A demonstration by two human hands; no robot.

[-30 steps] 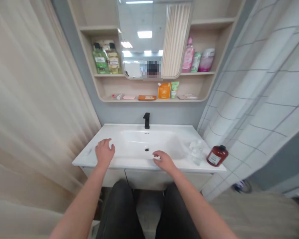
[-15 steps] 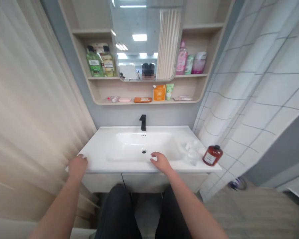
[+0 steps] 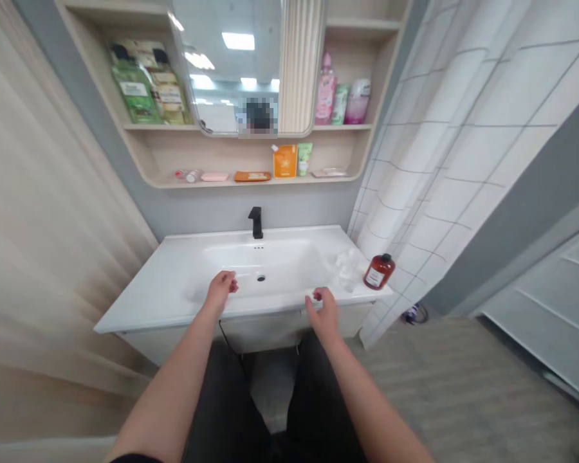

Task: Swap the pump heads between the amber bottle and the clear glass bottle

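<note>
The left hand point(image 3: 220, 290) and right hand point(image 3: 323, 315) reach forward, both empty and loosely curled.

From the head, down at washbasin point(image 3: 149, 302)

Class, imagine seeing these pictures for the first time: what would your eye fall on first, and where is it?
The white sink fills the middle of the view, with a black faucet at the back and the left hand and right hand at its front edge. A reddish-brown bottle stands at the sink's right end. Above, a mirror is set among wooden shelves of toiletries.
</note>
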